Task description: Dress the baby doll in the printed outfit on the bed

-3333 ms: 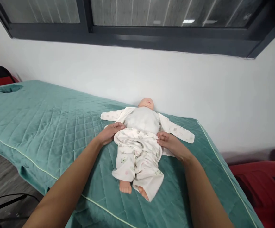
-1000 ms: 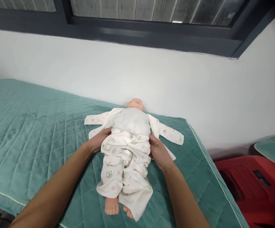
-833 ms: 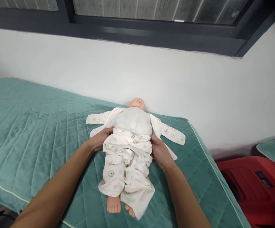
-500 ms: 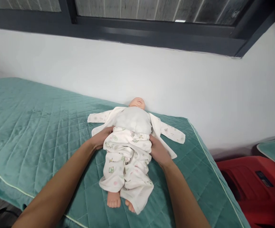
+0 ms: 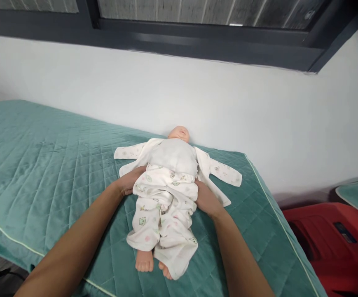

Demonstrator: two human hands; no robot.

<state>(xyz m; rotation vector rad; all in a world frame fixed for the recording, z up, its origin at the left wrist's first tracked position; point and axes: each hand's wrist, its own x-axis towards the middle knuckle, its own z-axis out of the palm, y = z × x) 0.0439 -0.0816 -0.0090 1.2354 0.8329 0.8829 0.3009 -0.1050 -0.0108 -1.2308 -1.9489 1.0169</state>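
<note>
A baby doll (image 5: 179,133) lies on its back, head towards the wall and bare feet towards me. It wears white printed trousers (image 5: 175,187) and a long-sleeved printed jacket (image 5: 225,173) that is spread apart at the front, over a plain white belly. My left hand (image 5: 132,179) grips the trousers' waistband at the left side of the picture. At the opposite side, my right hand (image 5: 208,197) holds the waistband too. The fingertips of both hands are tucked in at the cloth and partly hidden. One trouser leg partly covers the foot on the right.
Beneath the doll is a green quilted cover (image 5: 83,173) on a bed or table against a white wall (image 5: 104,86). A dark window frame (image 5: 197,43) runs above. Red plastic chairs (image 5: 330,235) stand beyond the right edge.
The doll's legs and trouser bottoms have shifted slightly to the left. Both hands keep their hold at the waistband, almost in the same place.
</note>
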